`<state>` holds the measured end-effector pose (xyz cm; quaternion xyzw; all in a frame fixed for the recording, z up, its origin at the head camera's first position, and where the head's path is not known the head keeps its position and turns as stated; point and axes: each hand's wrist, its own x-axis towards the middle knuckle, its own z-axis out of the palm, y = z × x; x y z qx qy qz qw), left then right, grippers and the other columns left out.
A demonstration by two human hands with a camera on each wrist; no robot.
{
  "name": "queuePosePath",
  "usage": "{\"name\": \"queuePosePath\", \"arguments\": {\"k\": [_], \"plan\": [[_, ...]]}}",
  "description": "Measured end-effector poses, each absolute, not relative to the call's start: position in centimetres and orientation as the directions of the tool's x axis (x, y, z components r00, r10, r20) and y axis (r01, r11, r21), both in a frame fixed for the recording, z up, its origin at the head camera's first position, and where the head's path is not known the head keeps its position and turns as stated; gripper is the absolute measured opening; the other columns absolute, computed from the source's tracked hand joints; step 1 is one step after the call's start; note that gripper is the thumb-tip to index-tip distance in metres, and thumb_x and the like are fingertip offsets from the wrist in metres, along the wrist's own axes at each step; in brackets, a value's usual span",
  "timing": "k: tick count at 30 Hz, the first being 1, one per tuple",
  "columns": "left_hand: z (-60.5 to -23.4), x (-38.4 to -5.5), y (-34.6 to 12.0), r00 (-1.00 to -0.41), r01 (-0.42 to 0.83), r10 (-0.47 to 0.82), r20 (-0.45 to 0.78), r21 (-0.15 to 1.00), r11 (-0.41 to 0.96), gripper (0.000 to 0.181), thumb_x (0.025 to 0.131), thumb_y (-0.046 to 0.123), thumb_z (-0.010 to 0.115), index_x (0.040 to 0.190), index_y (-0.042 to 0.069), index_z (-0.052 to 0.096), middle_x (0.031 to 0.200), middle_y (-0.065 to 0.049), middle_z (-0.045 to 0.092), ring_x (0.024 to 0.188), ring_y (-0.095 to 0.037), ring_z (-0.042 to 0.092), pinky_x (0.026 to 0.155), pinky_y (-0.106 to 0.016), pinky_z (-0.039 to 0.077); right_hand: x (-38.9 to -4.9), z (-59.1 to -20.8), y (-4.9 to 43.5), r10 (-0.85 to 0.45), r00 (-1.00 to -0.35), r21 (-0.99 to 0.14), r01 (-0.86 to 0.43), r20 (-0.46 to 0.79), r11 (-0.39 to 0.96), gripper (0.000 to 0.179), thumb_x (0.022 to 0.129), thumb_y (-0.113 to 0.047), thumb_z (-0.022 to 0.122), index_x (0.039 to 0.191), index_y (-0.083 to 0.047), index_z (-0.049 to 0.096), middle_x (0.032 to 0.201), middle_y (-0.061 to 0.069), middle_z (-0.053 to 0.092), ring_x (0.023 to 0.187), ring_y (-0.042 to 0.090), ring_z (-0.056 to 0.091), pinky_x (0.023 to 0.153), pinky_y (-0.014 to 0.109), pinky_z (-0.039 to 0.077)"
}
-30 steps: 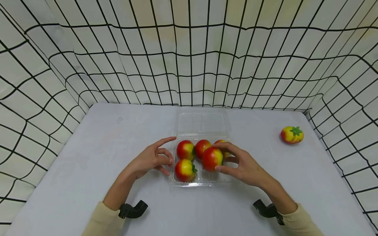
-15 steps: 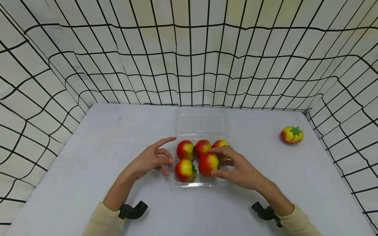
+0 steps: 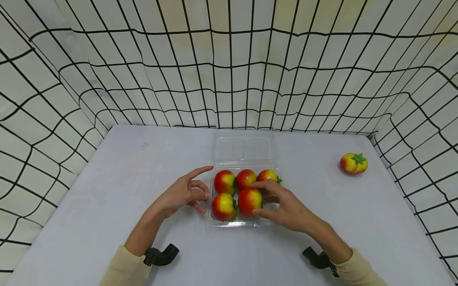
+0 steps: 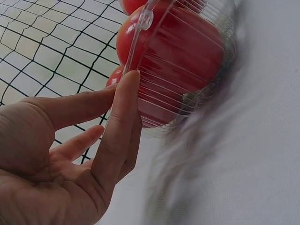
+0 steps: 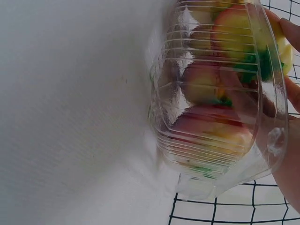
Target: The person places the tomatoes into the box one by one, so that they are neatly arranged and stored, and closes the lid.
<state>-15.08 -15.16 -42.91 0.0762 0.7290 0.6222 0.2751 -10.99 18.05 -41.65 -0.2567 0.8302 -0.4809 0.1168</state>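
Observation:
A clear plastic clamshell box (image 3: 234,224) lies with its lid (image 3: 245,147) folded back. My left hand (image 3: 184,193) is at its left side, and in the left wrist view the fingers (image 4: 123,103) pinch its rim. My right hand (image 3: 286,206) holds a red-and-yellow, tomato-like fruit (image 3: 249,201) with a green calyx, low in the front middle of the box. Beside it at front left sits another such fruit (image 3: 224,206). Three more fill the back row: left fruit (image 3: 224,181), middle fruit (image 3: 245,178) and right fruit (image 3: 267,175). The right wrist view shows the box's ribbed side (image 5: 206,112).
One more red-and-yellow fruit (image 3: 353,163) lies far right on the white table (image 3: 171,153). Black netting (image 3: 230,67) over pale walls encloses the back and both sides. Black wrist mounts (image 3: 161,254) stick out from both sleeves.
My right hand has carried its fruit left and toward the front, down into the front middle of the box. The back-right fruit now shows more. My left hand has stayed still.

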Motion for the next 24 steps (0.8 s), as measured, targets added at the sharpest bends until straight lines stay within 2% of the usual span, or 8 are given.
{"name": "queuePosePath", "arguments": {"k": [5,11,20,24], "plan": [[-42.98,-15.15,-15.16,-0.836,-0.234,0.454,-0.308,0.949,0.212,0.078,0.096,0.007,0.071,0.163,0.024,0.034,0.099,-0.01,0.063,0.084,-0.028,0.07,0.072,-0.043,0.066,-10.93,-41.79,17.85,-0.535,-0.845,-0.861,-0.292,0.028,0.416,0.063,0.088,-0.025,0.084,0.144,-0.022,0.056,0.144,0.002,0.057,0.122,0.022,0.064,0.102,0.04,0.061],[-43.03,-15.13,-15.12,-0.836,-0.235,0.457,-0.305,0.95,0.205,0.079,0.096,0.006,0.07,0.163,0.024,0.033,0.099,-0.009,0.063,0.084,-0.026,0.071,0.071,-0.043,0.066,-10.82,-41.93,17.58,-0.543,-0.839,-0.852,-0.295,0.016,0.431,0.062,0.09,-0.028,0.083,0.144,-0.021,0.054,0.144,0.001,0.057,0.123,0.022,0.064,0.102,0.034,0.06],[-42.91,-14.99,-15.18,-0.837,-0.215,0.464,-0.29,0.954,0.209,0.08,0.096,0.007,0.071,0.164,0.02,0.031,0.099,-0.012,0.062,0.082,-0.024,0.07,0.071,-0.04,0.066,-10.81,-42.3,17.33,-0.527,-0.85,-0.823,-0.304,0.006,0.481,0.061,0.089,-0.029,0.083,0.142,-0.02,0.055,0.14,0.002,0.06,0.116,0.021,0.067,0.1,0.033,0.061],[-42.93,-14.94,-15.16,-0.838,-0.216,0.463,-0.29,0.954,0.207,0.08,0.096,0.007,0.071,0.164,0.02,0.031,0.098,-0.012,0.062,0.082,-0.024,0.07,0.071,-0.04,0.066,-10.85,-42.53,17.22,-0.527,-0.85,-0.822,-0.308,0.012,0.479,0.06,0.089,-0.027,0.084,0.141,-0.018,0.056,0.139,0.004,0.059,0.118,0.023,0.065,0.098,0.034,0.062]]}}
